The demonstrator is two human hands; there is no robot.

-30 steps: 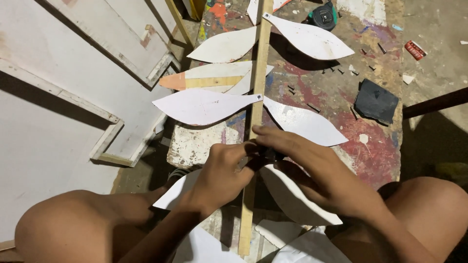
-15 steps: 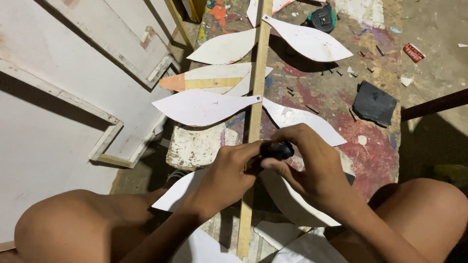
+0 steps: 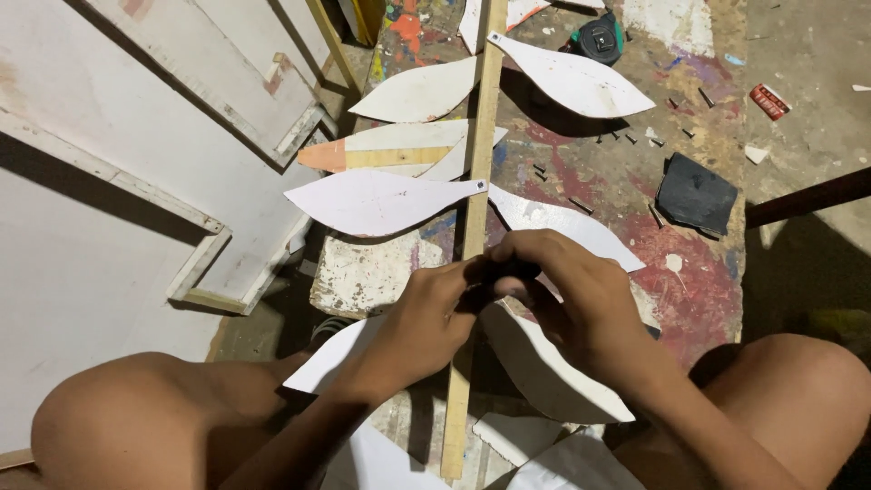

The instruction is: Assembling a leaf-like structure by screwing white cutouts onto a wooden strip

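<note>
A big white board point(image 3: 109, 209) is leaning at the left of the paint-stained worktop point(image 3: 689, 263). A long wooden stick point(image 3: 474, 227) is lying down the middle of the worktop, with white leaf shapes point(image 3: 381, 200) fanning out on both sides. The left hand point(image 3: 426, 318) and the right hand point(image 3: 567, 295) are meeting over the stick, fingers pinched together on a small dark thing point(image 3: 508, 269). The fingers are hiding most of it, so I cannot tell what it is. A black square piece point(image 3: 697, 192) is lying to the right. A tape measure point(image 3: 599, 38) is sitting near the top. Little nails point(image 3: 617, 138) are scattered beside it.
</note>
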